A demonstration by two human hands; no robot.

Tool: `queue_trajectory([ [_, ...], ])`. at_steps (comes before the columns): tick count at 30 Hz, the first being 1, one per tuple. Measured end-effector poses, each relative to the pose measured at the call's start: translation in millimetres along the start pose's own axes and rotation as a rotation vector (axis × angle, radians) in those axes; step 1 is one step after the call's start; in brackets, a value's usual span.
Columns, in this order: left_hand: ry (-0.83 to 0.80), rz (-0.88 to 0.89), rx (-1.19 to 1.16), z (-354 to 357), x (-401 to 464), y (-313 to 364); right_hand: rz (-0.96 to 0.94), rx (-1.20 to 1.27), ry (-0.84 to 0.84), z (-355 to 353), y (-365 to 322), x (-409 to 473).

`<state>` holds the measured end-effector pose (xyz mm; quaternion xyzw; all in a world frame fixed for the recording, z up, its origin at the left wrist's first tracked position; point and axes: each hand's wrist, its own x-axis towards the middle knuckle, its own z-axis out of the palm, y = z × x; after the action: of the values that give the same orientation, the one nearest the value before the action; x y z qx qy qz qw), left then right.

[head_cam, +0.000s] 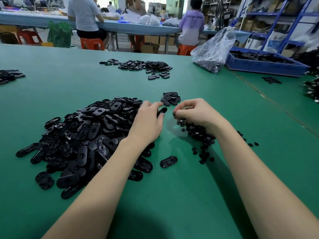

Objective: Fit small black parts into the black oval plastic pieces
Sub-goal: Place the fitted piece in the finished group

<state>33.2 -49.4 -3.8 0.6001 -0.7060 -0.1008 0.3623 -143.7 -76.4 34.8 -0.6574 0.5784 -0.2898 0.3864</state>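
A big heap of black oval plastic pieces [89,133] lies on the green table, left of centre. My left hand [148,121] hovers at the heap's right edge and grips one oval piece [163,111] between thumb and fingers. My right hand [196,111] is a little to the right, pinching a small black part [174,114] at its fingertips. Under that hand lies a pile of small black parts [200,133]. A small stack of oval pieces [170,98] sits just beyond both hands. One single oval piece [168,161] lies nearer to me.
Another spread of oval pieces [143,66] lies further back, more at the far left [8,75]. A clear plastic bag [213,50] and a blue bin [264,62] of black parts stand at the back right. People sit at a bench beyond.
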Motion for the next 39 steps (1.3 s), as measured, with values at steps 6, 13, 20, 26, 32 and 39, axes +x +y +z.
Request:
queue_trajectory([
  [6, -0.037, -0.216, -0.695, -3, 4, 9, -0.009, 0.118, 0.016, -5, -5, -2],
  [13, -0.088, -0.294, -0.845, -5, 2, 10, -0.021, 0.092, 0.025, -5, -4, 0],
  [20, -0.098, -0.292, -0.848, -4, 2, 9, -0.042, 0.065, 0.057, -4, -6, 1],
  [26, -0.087, -0.272, -0.831, -4, 2, 8, -0.053, 0.063, 0.071, -2, -6, 1],
  [32, -0.083, -0.295, -0.854, -3, 2, 6, -0.040, 0.046, 0.095, -1, -8, -1],
  [39, -0.186, -0.401, -1.169, -12, 4, 9, 0.034, 0.096, 0.027, -10, -6, -3],
])
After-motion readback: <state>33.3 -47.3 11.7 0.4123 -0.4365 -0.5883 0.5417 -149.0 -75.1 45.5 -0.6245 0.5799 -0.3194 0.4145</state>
